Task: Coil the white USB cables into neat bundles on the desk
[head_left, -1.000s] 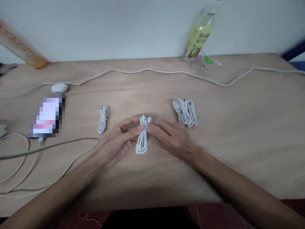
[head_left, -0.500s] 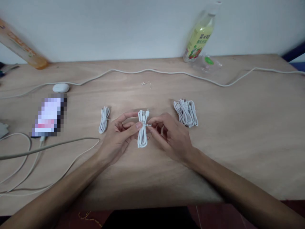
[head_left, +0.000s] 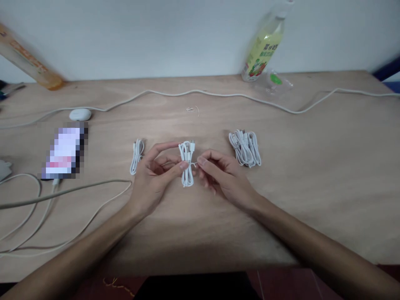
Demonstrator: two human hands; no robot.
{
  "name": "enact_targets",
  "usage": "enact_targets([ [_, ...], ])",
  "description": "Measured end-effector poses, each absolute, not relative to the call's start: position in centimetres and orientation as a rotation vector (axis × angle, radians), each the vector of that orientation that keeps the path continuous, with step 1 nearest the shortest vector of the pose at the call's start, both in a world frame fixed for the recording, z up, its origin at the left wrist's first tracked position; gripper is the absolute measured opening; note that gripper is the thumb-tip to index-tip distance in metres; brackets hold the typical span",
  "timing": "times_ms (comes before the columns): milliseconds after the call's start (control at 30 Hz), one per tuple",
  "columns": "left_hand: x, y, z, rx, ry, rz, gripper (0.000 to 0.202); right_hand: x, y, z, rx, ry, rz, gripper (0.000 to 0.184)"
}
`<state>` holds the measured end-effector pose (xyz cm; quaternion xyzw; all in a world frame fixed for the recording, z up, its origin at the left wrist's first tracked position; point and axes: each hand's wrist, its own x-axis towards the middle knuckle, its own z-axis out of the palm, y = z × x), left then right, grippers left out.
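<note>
A coiled white charging cable (head_left: 187,177) is pinched upright between the thumb and fingers of my left hand (head_left: 153,179), its plugs pointing away from me. Around its middle runs a thin white twist tie (head_left: 193,163). My right hand (head_left: 226,173) is closed, thumb against forefinger, on the loose end of that tie. Left of my left hand lies another coiled white cable (head_left: 136,156). Beyond my right hand sits a pile of several bundled white cables (head_left: 245,148).
Short tie pieces (head_left: 193,110) lie on the wooden table (head_left: 296,166). To the left are a phone (head_left: 64,152), a white earbud case (head_left: 80,114) and loose cords. A long white cord (head_left: 218,95) crosses the back, near two bottles and crumpled clear plastic (head_left: 275,81).
The thumb and forefinger of my right hand have turned with the twist tie, and its end now curves downward. The bundled cable has shifted slightly upward in view.
</note>
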<state>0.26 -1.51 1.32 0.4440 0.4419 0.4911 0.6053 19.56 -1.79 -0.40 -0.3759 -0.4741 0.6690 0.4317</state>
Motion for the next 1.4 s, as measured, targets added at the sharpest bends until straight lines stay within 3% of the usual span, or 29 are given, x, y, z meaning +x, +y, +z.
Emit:
enact_targets([
  [300,0.1,-1.7,1.3,1.182,1.046,1.18,0.037,19.3,-1.5,-0.5,-0.876,-1.099,1.752,0.042],
  [700,0.1,-1.8,1.3,1.199,1.102,1.162,0.036,19.2,-2.2,0.2,-0.893,-1.238,1.603,0.037],
  [1067,0.2,-1.8,1.5,1.19,1.097,1.119,0.034,19.0,-2.7,-0.2,-0.906,-1.314,1.46,0.02],
  [1400,0.4,-2.0,1.7,1.144,1.114,1.054,0.048,18.9,-2.7,-0.3,-0.967,-1.392,1.281,0.019],
])
